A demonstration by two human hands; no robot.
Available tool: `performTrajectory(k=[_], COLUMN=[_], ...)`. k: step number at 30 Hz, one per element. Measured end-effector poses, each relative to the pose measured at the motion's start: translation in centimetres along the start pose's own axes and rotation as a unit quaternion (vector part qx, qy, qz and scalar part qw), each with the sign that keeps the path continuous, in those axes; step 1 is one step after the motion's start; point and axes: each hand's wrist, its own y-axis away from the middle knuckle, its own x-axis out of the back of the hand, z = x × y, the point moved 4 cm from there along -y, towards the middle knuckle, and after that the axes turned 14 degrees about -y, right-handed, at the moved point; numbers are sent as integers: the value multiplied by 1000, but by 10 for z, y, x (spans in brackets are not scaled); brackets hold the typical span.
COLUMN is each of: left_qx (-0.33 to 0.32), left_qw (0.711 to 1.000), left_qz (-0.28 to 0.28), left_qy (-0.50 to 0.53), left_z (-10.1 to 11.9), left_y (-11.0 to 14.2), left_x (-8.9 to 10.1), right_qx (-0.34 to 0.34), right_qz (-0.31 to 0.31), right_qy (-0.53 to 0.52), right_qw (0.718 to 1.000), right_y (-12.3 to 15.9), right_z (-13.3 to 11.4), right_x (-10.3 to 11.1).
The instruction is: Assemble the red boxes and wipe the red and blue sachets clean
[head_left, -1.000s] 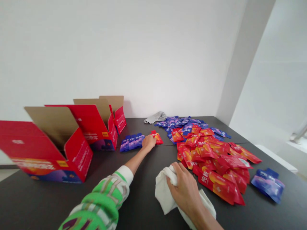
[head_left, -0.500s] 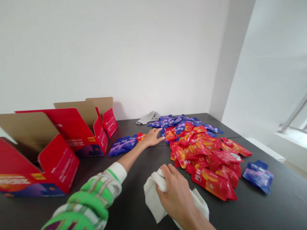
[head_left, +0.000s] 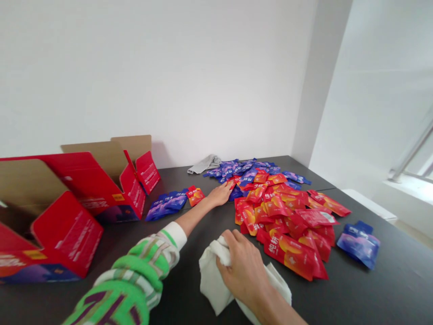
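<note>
My right hand (head_left: 245, 266) is closed around a crumpled white cloth (head_left: 216, 280), which rests on the dark tabletop (head_left: 189, 275). Further off, my left hand (head_left: 221, 193) reaches out with its fingertips closed on a red pouch (head_left: 234, 181) at the left edge of the pile; the hand partly hides that pouch. Red and orange pouches (head_left: 280, 216) lie heaped to the right of both hands. Behind them spread flat blue-purple pouches (head_left: 233, 168). Left of my left wrist is a row of blue pouches (head_left: 167, 205) with a red pouch (head_left: 195, 195) at its end.
Several open red cartons (head_left: 76, 234) with raised flaps stand along the left. A grey cloth (head_left: 204, 164) lies by the wall at the back. One blue pouch (head_left: 359, 243) sits apart on the right. A white wall (head_left: 219, 81) rises behind the table.
My left hand has moved right and down onto the red pouch at the pile's edge. My right hand keeps its hold on the white cloth. The view has shifted slightly.
</note>
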Motion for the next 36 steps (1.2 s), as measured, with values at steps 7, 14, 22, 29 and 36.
performTrajectory(k=[7,14,22,29,36], left_qx=[-38,-84,55,46,83], left_qw=[994,994,964,935,944], left_qz=[106,13,6,7,-21], left_qy=[7,69,260,352,318], left_z=[-1,29,38,40,33], left_y=[108,274,302,291,289], left_x=[45,53,40,29,24], right_qx=[-15,2,-11,99,19], right_qz=[45,82,44,-128,-95], right_qy=[1,-26,-24,24,146], right_qw=[999,996,999,987,985], right_y=[-8,-10,-7,16,4], right_z=[16,21,10,-32,-20], right_x=[18,27,3,-41,-40])
